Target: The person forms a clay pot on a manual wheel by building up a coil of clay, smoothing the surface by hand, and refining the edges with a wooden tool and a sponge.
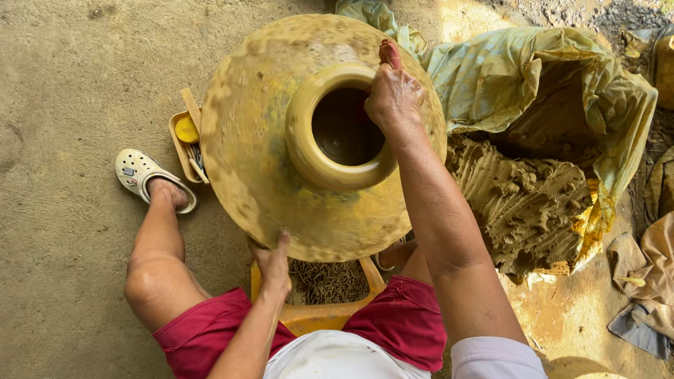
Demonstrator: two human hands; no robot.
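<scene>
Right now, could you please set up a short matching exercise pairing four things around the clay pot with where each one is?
Things:
1. right hand
2. left hand
3. white clog
4. heap of raw clay

Places:
A. on the foot at the left of the pot
B. on the pot's mouth rim, fingers inside
C. on green sheeting to the right of the pot
D. against the pot's near lower edge

Pairs: 1-B, 2-D, 3-A, 4-C

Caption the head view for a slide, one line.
Right hand shapes the rim of a wet clay pot; left hand touches its lower wall.
</scene>
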